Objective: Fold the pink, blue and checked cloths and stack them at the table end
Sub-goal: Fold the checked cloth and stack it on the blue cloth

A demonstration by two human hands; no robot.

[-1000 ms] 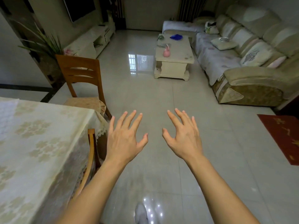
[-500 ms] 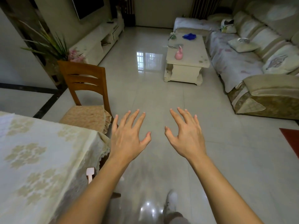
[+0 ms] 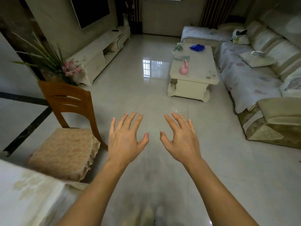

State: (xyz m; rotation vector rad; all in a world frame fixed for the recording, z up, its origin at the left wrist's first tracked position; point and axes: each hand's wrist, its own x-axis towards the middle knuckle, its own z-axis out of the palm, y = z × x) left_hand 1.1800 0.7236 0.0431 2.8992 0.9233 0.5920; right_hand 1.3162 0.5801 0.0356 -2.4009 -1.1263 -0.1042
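Observation:
My left hand (image 3: 126,141) and my right hand (image 3: 180,139) are held out over the tiled floor, palms down, fingers spread, holding nothing. Far ahead stands a cream coffee table (image 3: 203,79). On it a bunched pink cloth (image 3: 184,69) sits near the front left, a crumpled blue cloth (image 3: 197,47) lies at the far end, and two greyish cloths (image 3: 182,58) lie along the left side; whether one is checked I cannot tell at this distance.
A wooden chair (image 3: 68,128) with a padded seat stands at my left, beside a dining table (image 3: 24,198) under a pale patterned cover. A long sofa (image 3: 260,75) lines the right wall, a TV cabinet (image 3: 97,53) the left. Glossy floor lies between me and the coffee table.
The view has moved forward and left along the floor; the dining table has slid toward the lower left and the coffee table is nearer. Both hands stay spread and empty.

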